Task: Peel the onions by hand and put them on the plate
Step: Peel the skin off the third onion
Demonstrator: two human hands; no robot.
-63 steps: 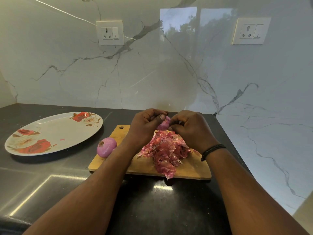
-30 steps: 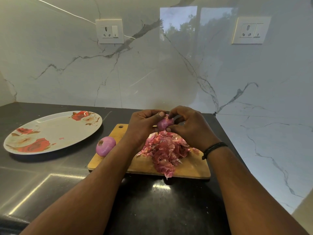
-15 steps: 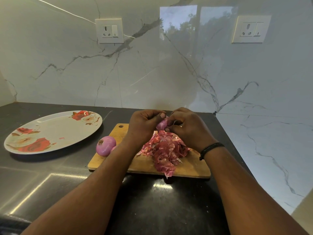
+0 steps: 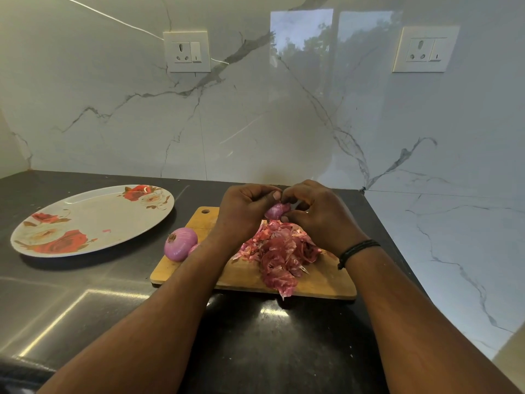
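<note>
1. The floral plate [image 4: 85,220] lay bare on the desk [image 4: 85,294], at far left.
2. A peeled red onion [image 4: 180,243] sat at the chopping board's [image 4: 204,220] left edge; smooth, likely slippery.
3. The left hand [image 4: 244,211] gripped the small onion [image 4: 277,210]; firm, light.
4. The right hand [image 4: 318,214] pinched its papery, tear-prone skin near the top, above the peel heap [image 4: 279,251].

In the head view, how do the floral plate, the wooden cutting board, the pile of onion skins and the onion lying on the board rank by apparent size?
Largest to smallest:
1. wooden cutting board and floral plate: too alike to rank
2. pile of onion skins
3. onion lying on the board
</note>
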